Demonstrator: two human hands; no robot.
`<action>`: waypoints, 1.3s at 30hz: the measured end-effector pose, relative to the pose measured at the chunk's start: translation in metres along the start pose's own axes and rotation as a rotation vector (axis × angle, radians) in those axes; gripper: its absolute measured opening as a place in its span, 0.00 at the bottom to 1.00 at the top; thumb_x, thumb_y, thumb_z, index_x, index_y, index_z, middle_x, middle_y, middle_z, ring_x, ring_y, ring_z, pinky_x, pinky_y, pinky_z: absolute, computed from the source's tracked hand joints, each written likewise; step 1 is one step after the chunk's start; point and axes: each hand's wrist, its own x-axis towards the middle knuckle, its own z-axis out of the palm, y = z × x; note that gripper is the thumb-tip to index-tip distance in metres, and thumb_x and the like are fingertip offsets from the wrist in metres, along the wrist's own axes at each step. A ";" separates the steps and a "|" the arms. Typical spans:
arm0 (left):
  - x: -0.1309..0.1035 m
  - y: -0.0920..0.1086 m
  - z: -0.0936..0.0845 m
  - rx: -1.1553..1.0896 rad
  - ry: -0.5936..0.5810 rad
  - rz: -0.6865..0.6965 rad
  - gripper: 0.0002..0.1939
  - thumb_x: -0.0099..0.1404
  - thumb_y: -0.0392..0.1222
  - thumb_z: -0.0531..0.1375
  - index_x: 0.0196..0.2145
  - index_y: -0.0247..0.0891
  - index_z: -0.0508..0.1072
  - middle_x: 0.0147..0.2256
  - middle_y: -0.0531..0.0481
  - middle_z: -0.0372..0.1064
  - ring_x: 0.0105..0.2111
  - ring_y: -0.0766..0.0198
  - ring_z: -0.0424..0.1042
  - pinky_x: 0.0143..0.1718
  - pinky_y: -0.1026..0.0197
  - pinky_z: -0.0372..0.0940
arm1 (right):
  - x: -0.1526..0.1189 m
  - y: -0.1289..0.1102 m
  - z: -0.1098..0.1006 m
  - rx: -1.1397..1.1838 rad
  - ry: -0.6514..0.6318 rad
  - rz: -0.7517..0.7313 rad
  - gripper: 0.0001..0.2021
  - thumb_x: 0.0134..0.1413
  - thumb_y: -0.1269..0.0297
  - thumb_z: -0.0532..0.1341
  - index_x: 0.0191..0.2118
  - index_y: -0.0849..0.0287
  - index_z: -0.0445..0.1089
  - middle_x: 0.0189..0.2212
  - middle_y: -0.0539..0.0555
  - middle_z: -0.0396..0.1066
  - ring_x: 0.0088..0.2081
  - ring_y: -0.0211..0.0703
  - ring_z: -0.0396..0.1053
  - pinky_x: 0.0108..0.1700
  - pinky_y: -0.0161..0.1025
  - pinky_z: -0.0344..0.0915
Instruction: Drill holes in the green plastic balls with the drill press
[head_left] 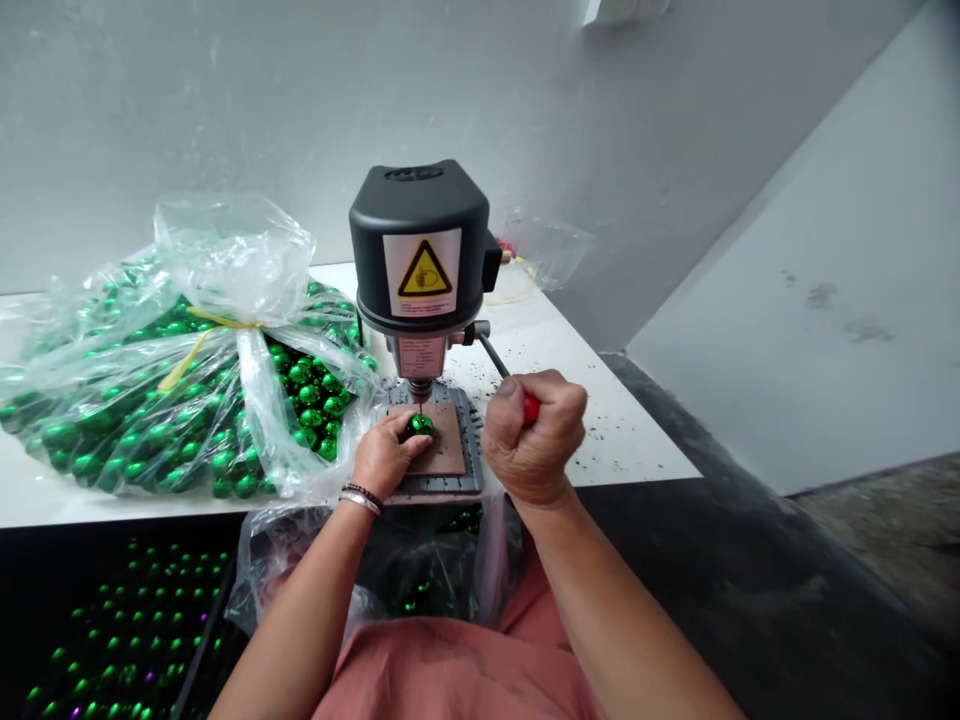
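From the head view I see the left hand (382, 455) pinching a shiny green ball (421, 426) on a brown board (447, 452) beneath the drill press (418, 235), the right hand (534, 435) wrapped round its lever's red grip (531, 408). A clear bag (232, 250) of green balls lies nearby.

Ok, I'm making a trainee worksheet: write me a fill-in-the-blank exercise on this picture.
The left hand holds a ball coloured ____.
The right hand is clenched on a lever whose grip is coloured ____.
The tie around the plastic bag is coloured ____.
The shape around the hand symbol on the drill press is a ____.

Missing words: green; red; yellow; triangle.
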 end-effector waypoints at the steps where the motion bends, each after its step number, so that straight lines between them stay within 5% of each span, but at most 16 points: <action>1: 0.000 -0.001 0.000 0.001 0.003 0.001 0.21 0.56 0.48 0.59 0.47 0.42 0.71 0.48 0.47 0.68 0.46 0.58 0.67 0.49 0.57 0.60 | -0.001 0.000 0.000 0.006 0.000 0.001 0.10 0.45 0.74 0.55 0.34 0.56 0.55 0.24 0.47 0.58 0.25 0.33 0.58 0.28 0.34 0.58; 26: 0.000 -0.003 0.000 -0.032 0.020 0.041 0.21 0.55 0.47 0.59 0.47 0.43 0.71 0.47 0.47 0.70 0.45 0.58 0.68 0.48 0.57 0.60 | -0.018 0.010 0.001 -0.030 -0.057 -0.113 0.08 0.46 0.73 0.55 0.33 0.57 0.55 0.23 0.47 0.59 0.25 0.34 0.60 0.28 0.34 0.61; 39: -0.002 0.003 -0.005 -0.069 0.036 0.068 0.19 0.55 0.45 0.59 0.45 0.42 0.72 0.45 0.49 0.71 0.44 0.60 0.69 0.46 0.60 0.61 | 0.079 -0.017 -0.010 -0.171 -0.209 0.021 0.08 0.52 0.63 0.50 0.25 0.57 0.53 0.16 0.44 0.52 0.17 0.30 0.48 0.23 0.32 0.48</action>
